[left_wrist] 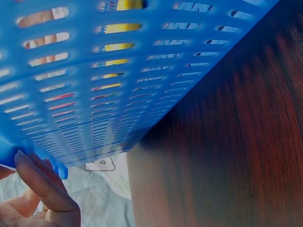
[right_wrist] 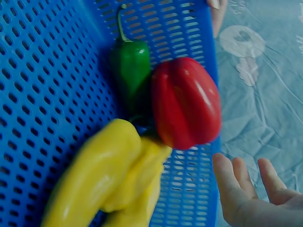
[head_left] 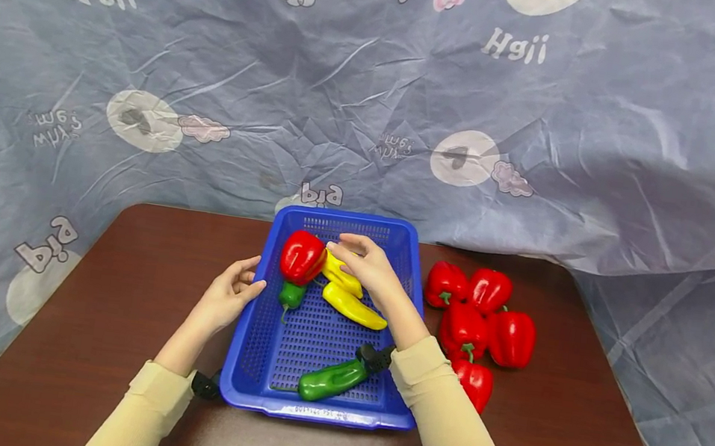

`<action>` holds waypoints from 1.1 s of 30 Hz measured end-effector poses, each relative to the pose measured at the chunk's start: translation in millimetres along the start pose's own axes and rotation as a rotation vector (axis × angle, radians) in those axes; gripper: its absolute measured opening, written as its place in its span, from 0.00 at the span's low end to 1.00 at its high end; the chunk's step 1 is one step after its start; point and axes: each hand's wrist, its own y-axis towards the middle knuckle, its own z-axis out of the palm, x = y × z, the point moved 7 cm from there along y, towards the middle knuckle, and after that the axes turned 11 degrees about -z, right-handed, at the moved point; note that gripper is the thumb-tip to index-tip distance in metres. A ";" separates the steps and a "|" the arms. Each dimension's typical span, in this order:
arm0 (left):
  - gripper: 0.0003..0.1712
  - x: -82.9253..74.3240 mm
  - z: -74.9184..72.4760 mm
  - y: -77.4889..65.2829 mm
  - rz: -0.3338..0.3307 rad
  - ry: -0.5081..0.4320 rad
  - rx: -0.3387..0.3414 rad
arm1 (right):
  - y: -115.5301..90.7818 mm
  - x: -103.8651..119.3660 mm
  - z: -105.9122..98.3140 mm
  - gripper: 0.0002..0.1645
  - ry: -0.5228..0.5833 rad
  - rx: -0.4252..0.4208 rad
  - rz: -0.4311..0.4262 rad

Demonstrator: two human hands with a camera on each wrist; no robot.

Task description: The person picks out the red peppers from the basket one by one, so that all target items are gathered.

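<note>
A blue plastic basket (head_left: 318,412) with perforated walls stands on the table. My left hand (head_left: 230,292) grips its left rim, the thumb on top and the fingers outside. Above the far part of the basket hovers my right hand (head_left: 367,263), fingers relaxed and holding nothing. Just left of it, a red bell pepper (right_wrist: 187,104) leans against the basket wall, touching a green pepper (right_wrist: 132,73). Below the right hand lie yellow peppers (head_left: 353,306), partly overlapping in the right wrist view. One long green pepper (head_left: 333,380) lies near the basket's front edge.
Right of the basket, several red bell peppers (head_left: 465,329) sit clustered on the brown table (head_left: 565,424); the right sleeve partly covers the nearest. A grey-blue printed cloth (head_left: 320,97) hangs behind the table. Dark wrist cameras (head_left: 205,385) are strapped near both cuffs.
</note>
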 end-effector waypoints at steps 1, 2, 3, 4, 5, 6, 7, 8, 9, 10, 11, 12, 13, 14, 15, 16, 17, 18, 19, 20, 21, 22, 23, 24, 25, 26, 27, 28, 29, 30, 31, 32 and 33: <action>0.33 -0.3 -0.3 -0.3 0.000 0.000 -0.001 | 1.3 -1.9 2.2 0.39 -0.002 -0.006 0.010; 0.33 -0.4 -0.5 -0.5 0.000 0.001 -0.001 | 2.3 -3.9 4.4 0.39 -0.004 -0.010 0.018; 0.33 -0.7 -0.5 -0.7 0.000 -0.001 -0.001 | 3.9 -6.6 6.3 0.40 -0.006 -0.016 0.029; 0.33 -0.7 -0.5 -0.8 0.000 -0.002 0.001 | 4.9 -9.2 8.3 0.40 -0.011 -0.021 0.041; 0.33 -0.6 -0.5 -0.7 0.001 -0.002 0.001 | 5.8 -11.6 10.4 0.40 -0.013 -0.026 0.052; 0.33 -0.4 -0.9 -0.4 0.001 -0.003 -0.001 | 6.8 -14.1 12.4 0.41 -0.018 -0.030 0.062; 0.33 -0.3 -1.1 -0.2 0.000 -0.002 -0.002 | 7.8 -16.5 14.3 0.41 -0.021 -0.033 0.070; 0.33 -0.2 -1.3 0.0 0.002 -0.001 -0.001 | 8.8 -18.6 16.2 0.41 -0.023 -0.037 0.078; 0.33 -0.5 -1.5 -0.1 0.003 -0.002 -0.002 | 9.7 -20.4 18.0 0.42 -0.025 -0.042 0.086; 0.33 -0.8 -1.9 -0.1 0.004 -0.002 -0.003 | 10.1 -21.8 19.7 0.42 -0.025 -0.046 0.096; 0.33 -1.2 -2.0 -0.1 0.007 -0.004 -0.002 | 10.6 -23.2 21.2 0.43 -0.023 -0.050 0.105; 0.33 -1.5 -2.1 -0.1 0.009 -0.004 -0.001 | 11.0 -24.8 22.3 0.43 -0.026 -0.055 0.118; 0.33 -1.8 -1.9 -0.4 0.009 -0.004 0.002 | 11.3 -25.9 23.5 0.43 -0.031 -0.060 0.132; 0.34 -2.4 -1.8 -0.6 0.013 -0.007 0.003 | 11.6 -27.3 24.4 0.44 -0.035 -0.064 0.141; 0.34 -2.7 -1.8 -0.6 0.014 -0.010 0.003 | 11.9 -28.7 25.2 0.44 -0.034 -0.066 0.151; 0.34 -2.9 -1.7 -0.5 0.016 -0.010 0.004 | 12.4 -30.2 26.0 0.45 -0.032 -0.068 0.160; 0.34 -3.1 -1.6 -0.5 0.018 -0.011 0.003 | 13.0 -31.5 26.7 0.46 -0.032 -0.070 0.167; 0.34 -3.3 -1.7 -0.4 0.019 -0.011 0.001 | 13.8 -32.9 27.5 0.46 -0.034 -0.072 0.175; 0.33 -3.5 -1.8 -0.1 0.021 -0.013 0.000 | 14.5 -34.2 28.3 0.46 -0.030 -0.073 0.183; 0.33 -3.5 -1.9 -0.1 0.022 -0.013 -0.002 | 15.4 -35.8 29.2 0.47 -0.020 -0.072 0.187; 0.33 -3.3 -2.0 0.2 0.021 -0.015 -0.004 | 16.2 -37.0 30.5 0.48 -0.012 -0.070 0.196; 0.33 -2.9 -2.1 0.4 0.020 -0.015 -0.007 | 16.8 -38.3 31.7 0.48 -0.012 -0.068 0.204; 0.32 -2.4 -2.0 0.4 0.016 -0.016 -0.008 | 17.1 -39.6 32.9 0.48 -0.012 -0.066 0.212; 0.32 -1.8 -1.8 0.6 0.013 -0.017 -0.007 | 17.2 -40.8 34.1 0.48 -0.011 -0.065 0.220; 0.32 -1.1 -1.4 0.5 0.010 -0.015 -0.006 | 17.3 -42.0 35.3 0.48 -0.010 -0.063 0.225; 0.32 -0.4 -1.1 0.4 0.009 -0.013 -0.005 | 17.3 -43.1 36.4 0.48 -0.010 -0.062 0.229; 0.32 0.2 -0.9 0.6 0.008 -0.016 -0.005 | 17.2 -44.0 37.3 0.48 -0.013 -0.062 0.231; 0.32 0.7 -0.7 0.7 0.007 -0.015 -0.006 | 16.9 -44.9 37.8 0.48 -0.015 -0.064 0.233; 0.32 1.2 -0.5 0.9 0.006 -0.017 -0.006 | 16.7 -45.7 38.3 0.48 -0.016 -0.068 0.235; 0.32 1.6 -0.4 1.3 0.009 -0.017 -0.008 | 16.9 -46.4 38.6 0.48 -0.016 -0.070 0.234; 0.32 1.8 -0.4 1.5 0.013 -0.015 -0.009 | 17.2 -47.3 38.7 0.47 -0.017 -0.074 0.236; 0.32 2.2 -0.6 2.1 0.014 -0.018 -0.012 | 17.7 -48.0 38.9 0.47 -0.019 -0.076 0.235; 0.31 2.4 -0.6 2.5 0.014 -0.021 -0.015 | 18.1 -48.4 39.0 0.47 -0.019 -0.078 0.234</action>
